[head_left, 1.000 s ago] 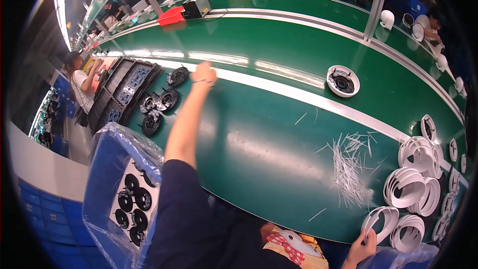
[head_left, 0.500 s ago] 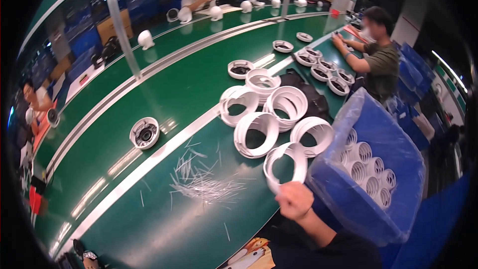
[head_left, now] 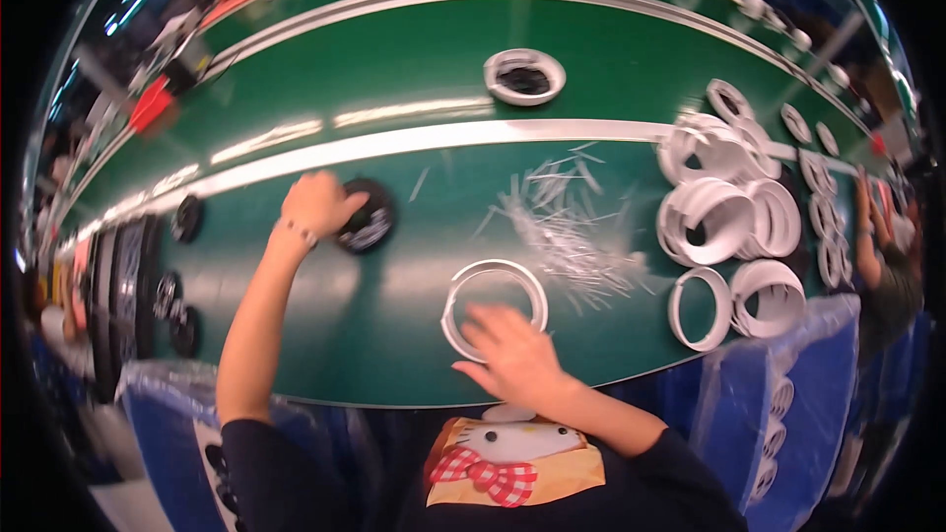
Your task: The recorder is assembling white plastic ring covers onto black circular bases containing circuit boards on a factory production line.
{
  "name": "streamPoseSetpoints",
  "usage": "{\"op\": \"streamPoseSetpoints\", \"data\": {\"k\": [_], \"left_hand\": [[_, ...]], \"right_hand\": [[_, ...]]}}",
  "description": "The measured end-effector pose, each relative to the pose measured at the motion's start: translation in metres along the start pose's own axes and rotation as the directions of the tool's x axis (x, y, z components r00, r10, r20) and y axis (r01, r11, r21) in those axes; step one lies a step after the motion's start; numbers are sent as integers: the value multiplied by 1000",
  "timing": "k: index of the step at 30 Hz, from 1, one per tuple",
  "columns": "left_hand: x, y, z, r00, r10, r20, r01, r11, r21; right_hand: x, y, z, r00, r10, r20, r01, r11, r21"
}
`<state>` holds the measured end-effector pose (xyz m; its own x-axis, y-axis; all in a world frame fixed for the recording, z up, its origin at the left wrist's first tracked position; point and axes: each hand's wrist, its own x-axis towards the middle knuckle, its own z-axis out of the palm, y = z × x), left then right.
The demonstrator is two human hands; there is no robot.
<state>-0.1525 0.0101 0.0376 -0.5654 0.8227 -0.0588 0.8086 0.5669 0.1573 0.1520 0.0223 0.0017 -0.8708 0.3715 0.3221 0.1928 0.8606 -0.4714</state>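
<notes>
A round black part (head_left: 378, 227) is gripped at its left edge by my left hand (head_left: 317, 209), over the green table. The hand's thumb lies across the part, and motion blurs its details. Near the front edge of the table, a white ring (head_left: 538, 294) lies in front of me. My right hand (head_left: 517, 360) is over the ring's near side, fingers stretched out and thumb apart, blurred. It hides part of the rim, so how firmly it touches cannot be made out.
Thin clear strips (head_left: 572, 236) lie scattered right of the middle. Stacked white rings (head_left: 705, 222) stand farther right, above a plastic-lined blue bin (head_left: 734, 414). Several black round parts (head_left: 185, 330) sit at the left. A white housing (head_left: 524, 77) is on the far green strip.
The view has swung toward the left and down. My right hand has brought a white ring from beside the stacks to the table before me. My left hand now shows, holding the black part.
</notes>
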Motion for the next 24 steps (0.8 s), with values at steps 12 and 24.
{"op": "streamPoseSetpoints", "data": {"k": [12, 24], "left_hand": [[-6, -30, 62, 967, -241, -86, 145, 793, -592], [-41, 47, 87, 976, -216, -9, -99, -407, -908]], "right_hand": [[35, 7, -30, 853, 180, 490, -118, 981, -154], [91, 22, -1, 937, 273, -217, -202, 933, 298]]}}
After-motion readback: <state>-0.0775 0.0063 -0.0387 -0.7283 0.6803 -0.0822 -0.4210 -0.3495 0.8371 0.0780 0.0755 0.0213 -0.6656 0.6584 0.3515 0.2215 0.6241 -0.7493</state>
